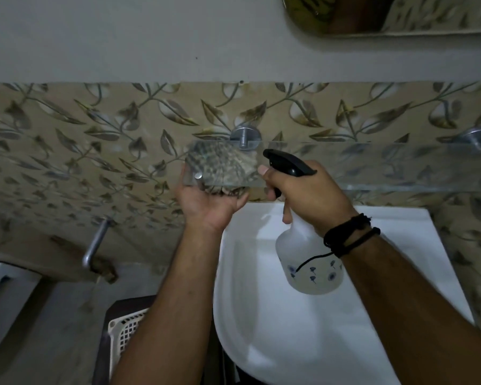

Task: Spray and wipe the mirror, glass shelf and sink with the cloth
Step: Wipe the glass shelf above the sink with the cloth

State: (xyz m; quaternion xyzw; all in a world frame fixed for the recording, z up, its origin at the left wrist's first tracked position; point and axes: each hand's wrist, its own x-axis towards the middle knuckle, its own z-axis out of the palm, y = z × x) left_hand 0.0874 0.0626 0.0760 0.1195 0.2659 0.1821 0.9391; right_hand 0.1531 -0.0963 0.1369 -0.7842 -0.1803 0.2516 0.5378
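So the glass shelf (372, 165) is the bit being done right now: the left hand (208, 201) comes up from under its left end, fingers closed around the patterned cloth (220, 165), while the right hand (303, 195) is wrapped tight on the spray bottle (308, 262) just in front of the shelf, nozzle aimed at the cloth. I'd keep the spray light and wipe flat along the glass, going easy near the brackets. Count: one cloth, one bottle, one shelf on two metal brackets (245, 136), one sink (345, 329) directly below, one mirror (400, 15) above.
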